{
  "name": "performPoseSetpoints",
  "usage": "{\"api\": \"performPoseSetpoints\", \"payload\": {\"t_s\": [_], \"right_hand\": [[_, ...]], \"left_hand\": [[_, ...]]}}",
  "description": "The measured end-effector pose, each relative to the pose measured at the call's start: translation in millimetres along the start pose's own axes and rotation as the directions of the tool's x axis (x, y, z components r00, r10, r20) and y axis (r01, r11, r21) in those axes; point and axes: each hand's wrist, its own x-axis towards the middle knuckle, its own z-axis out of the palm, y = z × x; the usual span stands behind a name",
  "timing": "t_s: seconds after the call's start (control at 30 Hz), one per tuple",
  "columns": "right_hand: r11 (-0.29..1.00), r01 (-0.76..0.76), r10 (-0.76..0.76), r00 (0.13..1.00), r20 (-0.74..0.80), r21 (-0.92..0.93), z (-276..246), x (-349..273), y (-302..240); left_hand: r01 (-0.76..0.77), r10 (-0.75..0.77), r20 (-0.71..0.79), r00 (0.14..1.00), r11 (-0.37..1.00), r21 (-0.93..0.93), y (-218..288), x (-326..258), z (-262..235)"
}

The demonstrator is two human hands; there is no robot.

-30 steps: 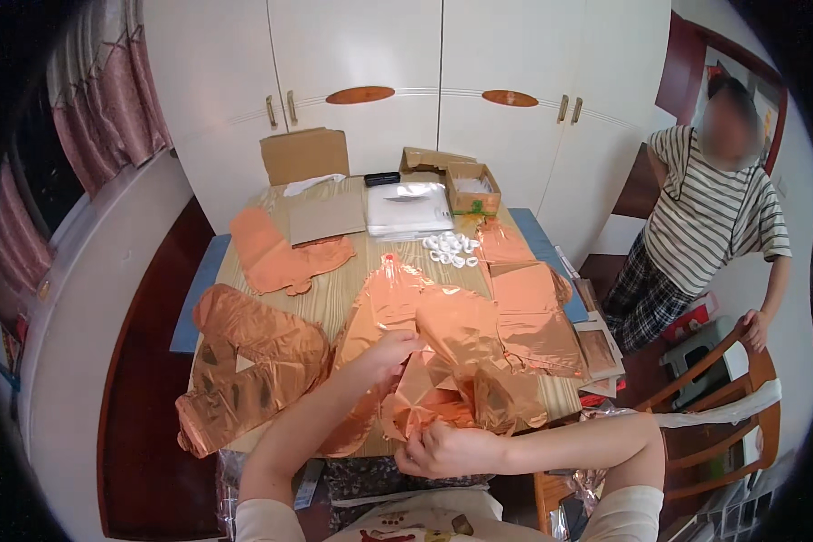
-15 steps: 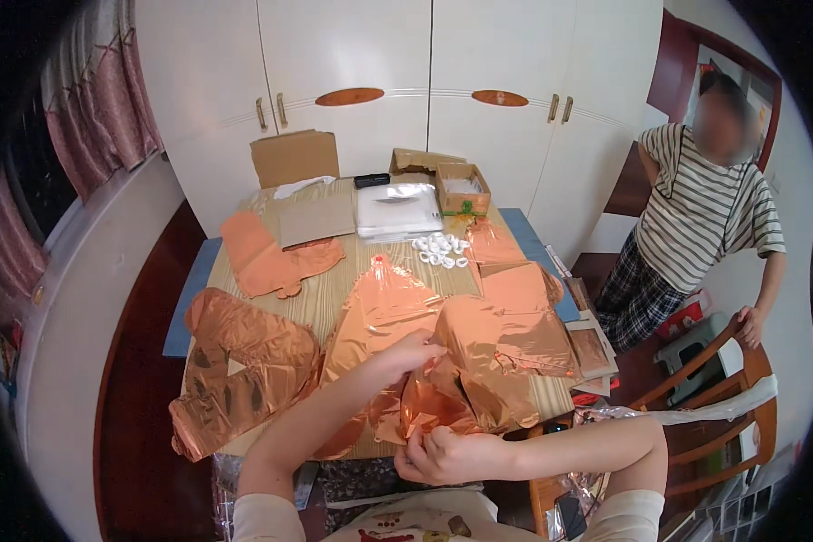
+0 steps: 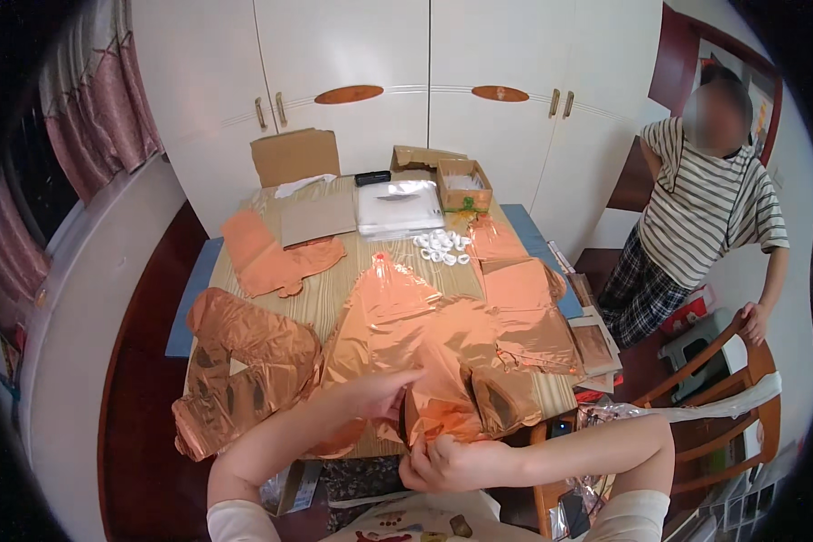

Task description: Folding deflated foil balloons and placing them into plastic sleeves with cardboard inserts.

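Note:
A flat, uninflated rose-gold foil balloon (image 3: 444, 357) lies folded and creased at the near edge of the table. My left hand (image 3: 381, 394) is on its near left part, with the thumb lying over the foil and the other fingers partly hidden; the foil seems caught in it. Just in front of my body, my right hand (image 3: 449, 462) pinches the balloon's near end with closed fingers. To the right, a darker flap of foil (image 3: 506, 404) bulges up beside my right hand. More flat foil balloons lie around, one (image 3: 253, 339) at the left and one (image 3: 257, 256) farther back.
White ribbon-like rings (image 3: 441, 244), a stack of clear plastic sleeves (image 3: 397, 212) and a small cardboard box (image 3: 464, 188) sit toward the back. A grey-brown card (image 3: 318, 219) covers part of a balloon. At the right, a person (image 3: 709, 208) rests a hand on a wooden chair (image 3: 745, 361).
My left hand has moved down and left from the foil's upper fold, its thumb now stretched out. The foil between my hands lies differently, its dark opening shifted right. My right hand stays nearly in place.

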Motion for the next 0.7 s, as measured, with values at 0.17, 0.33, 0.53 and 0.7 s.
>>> {"api": "performPoseSetpoints", "payload": {"t_s": [0.17,0.33,0.53,0.7], "right_hand": [[0.999,0.029,-0.028,0.999,-0.016,0.033,-6.0,3.0,-0.8],[1.0,0.025,-0.026,0.999,0.02,0.018,-10.3,2.1,7.0],[0.993,-0.098,0.096,0.995,0.031,0.071,25.6,-1.8,14.3],[0.93,-0.293,0.278,0.956,0.096,0.221,58.4,18.3,-23.3]], "left_hand": [[-0.201,0.2,-0.026,0.979,0.979,-0.039,4.2,49.3,-14.2],[-0.439,0.516,-0.228,0.826,0.842,0.314,24.7,64.0,-18.9],[-0.745,0.846,-0.328,0.421,0.529,0.407,56.0,31.9,-53.7],[-0.542,0.736,-0.41,0.539,0.675,0.5,44.7,26.8,-79.5]]}}
